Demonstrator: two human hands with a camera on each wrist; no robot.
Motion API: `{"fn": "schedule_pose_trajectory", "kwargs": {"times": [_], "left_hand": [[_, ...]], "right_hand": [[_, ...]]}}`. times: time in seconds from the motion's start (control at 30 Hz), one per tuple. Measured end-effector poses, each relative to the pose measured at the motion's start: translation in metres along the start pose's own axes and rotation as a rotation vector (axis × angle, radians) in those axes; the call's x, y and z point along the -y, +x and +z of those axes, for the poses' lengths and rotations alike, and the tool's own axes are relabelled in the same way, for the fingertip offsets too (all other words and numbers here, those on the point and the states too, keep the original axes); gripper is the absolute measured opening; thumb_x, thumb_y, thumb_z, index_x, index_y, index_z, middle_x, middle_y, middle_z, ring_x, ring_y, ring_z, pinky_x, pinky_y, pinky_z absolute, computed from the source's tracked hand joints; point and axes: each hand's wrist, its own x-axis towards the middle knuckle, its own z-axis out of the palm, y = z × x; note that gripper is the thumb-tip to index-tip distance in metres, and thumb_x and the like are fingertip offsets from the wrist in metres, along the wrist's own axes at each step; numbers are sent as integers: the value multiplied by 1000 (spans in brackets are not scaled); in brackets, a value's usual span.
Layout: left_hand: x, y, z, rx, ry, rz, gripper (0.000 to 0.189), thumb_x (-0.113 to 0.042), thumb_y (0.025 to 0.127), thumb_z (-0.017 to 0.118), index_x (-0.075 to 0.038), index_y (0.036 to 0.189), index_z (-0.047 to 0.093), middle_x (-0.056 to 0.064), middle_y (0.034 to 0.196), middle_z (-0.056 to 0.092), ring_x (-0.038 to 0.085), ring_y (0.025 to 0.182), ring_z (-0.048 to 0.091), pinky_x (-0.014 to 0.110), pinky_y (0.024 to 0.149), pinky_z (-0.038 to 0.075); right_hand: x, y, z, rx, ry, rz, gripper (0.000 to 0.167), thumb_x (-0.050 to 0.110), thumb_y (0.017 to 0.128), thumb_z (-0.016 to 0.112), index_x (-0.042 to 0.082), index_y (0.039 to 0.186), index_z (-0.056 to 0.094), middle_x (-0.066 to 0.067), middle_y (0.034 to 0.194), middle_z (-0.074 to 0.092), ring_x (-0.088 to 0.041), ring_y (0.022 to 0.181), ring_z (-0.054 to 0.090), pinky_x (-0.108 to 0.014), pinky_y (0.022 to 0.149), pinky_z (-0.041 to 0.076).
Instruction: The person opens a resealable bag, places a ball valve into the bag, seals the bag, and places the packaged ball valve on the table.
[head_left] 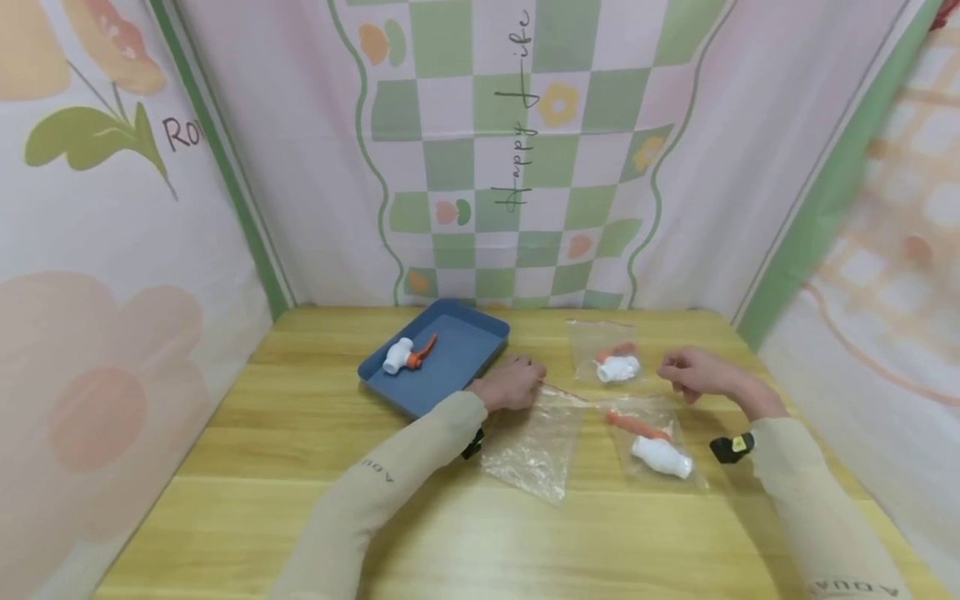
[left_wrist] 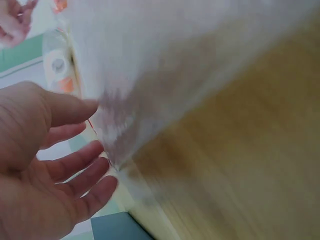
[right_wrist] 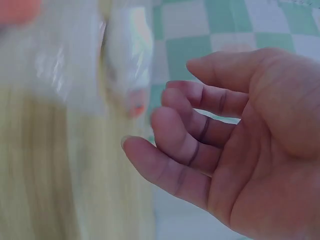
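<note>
An empty-looking clear zip bag [head_left: 536,442] lies flat on the table. My left hand [head_left: 512,382] is at its upper left corner. In the left wrist view the fingers [left_wrist: 82,165] are loosely bent, a gap between them and the thumb, with the tips right at the bag's edge. Nothing is in my right hand [head_left: 696,372], held over the table at the right with relaxed, half-curled fingers [right_wrist: 172,132]. Nearest to it are two bagged white ball valves with orange handles, one valve [head_left: 618,368] farther back, the other valve [head_left: 662,457] nearer the front.
A blue tray [head_left: 457,350] stands at the back left, close to my left hand. Inside it lies an unbagged white ball valve [head_left: 399,356] with an orange handle. Printed curtains [head_left: 517,250] close off the wooden table [head_left: 525,550] at the back and sides.
</note>
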Motion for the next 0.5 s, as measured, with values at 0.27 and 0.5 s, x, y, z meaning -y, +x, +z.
{"fn": "schedule_pose_trajectory", "kwargs": {"times": [0.27,0.5], "left_hand": [[-2,2,-1,-8,19,2,16,-16,95,58,-19,108,67,-4,108,64,15,104,55,29,101,40],[5,-3,-8,-14,-63,31,15,-9,91,56,-17,92,68,-4,92,65,12,85,57,25,82,47]], "right_hand": [[41,6,14,16,-10,-116,31,26,103,51,0,118,58,-11,73,54,-19,58,54,-32,57,51],[69,12,21,15,6,-156,26,25,104,50,2,110,61,-12,75,55,-21,60,55,-31,59,50]]}}
